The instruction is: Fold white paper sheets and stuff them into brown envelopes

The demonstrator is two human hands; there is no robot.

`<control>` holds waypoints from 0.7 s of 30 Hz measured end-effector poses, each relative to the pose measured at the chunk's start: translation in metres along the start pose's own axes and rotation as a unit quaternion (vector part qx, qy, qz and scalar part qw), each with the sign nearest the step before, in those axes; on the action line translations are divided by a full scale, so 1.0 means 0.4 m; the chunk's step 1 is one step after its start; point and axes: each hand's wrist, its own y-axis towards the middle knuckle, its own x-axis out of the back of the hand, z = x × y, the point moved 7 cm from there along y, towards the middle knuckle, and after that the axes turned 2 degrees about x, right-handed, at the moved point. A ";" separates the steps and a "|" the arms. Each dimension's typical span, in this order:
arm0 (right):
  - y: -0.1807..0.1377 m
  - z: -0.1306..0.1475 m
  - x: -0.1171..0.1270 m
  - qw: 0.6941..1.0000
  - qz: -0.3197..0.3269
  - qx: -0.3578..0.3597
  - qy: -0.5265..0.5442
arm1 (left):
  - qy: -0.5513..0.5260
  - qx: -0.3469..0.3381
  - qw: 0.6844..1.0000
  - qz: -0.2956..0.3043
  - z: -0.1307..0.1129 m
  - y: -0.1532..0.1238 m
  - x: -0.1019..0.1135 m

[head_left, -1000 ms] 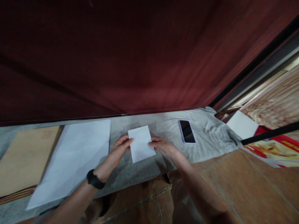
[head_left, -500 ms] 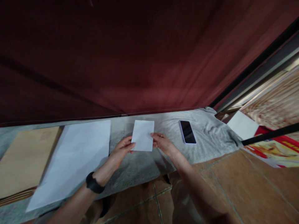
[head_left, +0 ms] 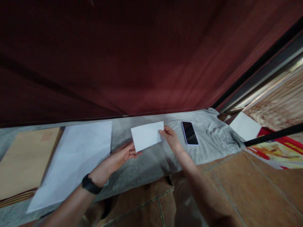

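Note:
A small rectangle of white paper [head_left: 147,136] is held above the grey cloth, turned lengthwise and slightly tilted. My right hand [head_left: 169,135] pinches its right end between thumb and fingers. At the paper's lower left corner, my left hand [head_left: 125,154] is open, palm up, with its fingers stretched out and partly hidden behind the paper. A black band circles my left wrist. Large white sheets [head_left: 78,157] lie to the left of my left hand, and a phone [head_left: 190,133] with a dark screen and pale purple case lies to the right of my right hand.
Brown paper envelopes [head_left: 26,160] lie stacked at the far left on the grey cloth [head_left: 139,173]. A dark red panel [head_left: 146,63] rises behind. At right are a black bar [head_left: 274,135], a red and yellow printed box [head_left: 279,151] and a tiled floor [head_left: 251,186].
The white paper has turned from upright to lengthwise. My left hand has let go of its left edge and opened, while my right hand keeps its pinch and has shifted slightly right and up.

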 end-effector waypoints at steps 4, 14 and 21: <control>-0.013 -0.031 0.011 0.998 -0.015 -0.056 -0.038 | 0.019 -0.054 0.997 -0.053 -0.023 0.015 0.028; -0.069 -0.083 0.028 0.971 0.095 -0.141 -0.166 | 0.184 -0.089 0.971 -0.120 0.003 0.007 0.031; -0.098 -0.087 0.046 0.926 0.163 -0.175 -0.290 | 0.172 -0.106 0.966 -0.159 0.017 0.025 0.040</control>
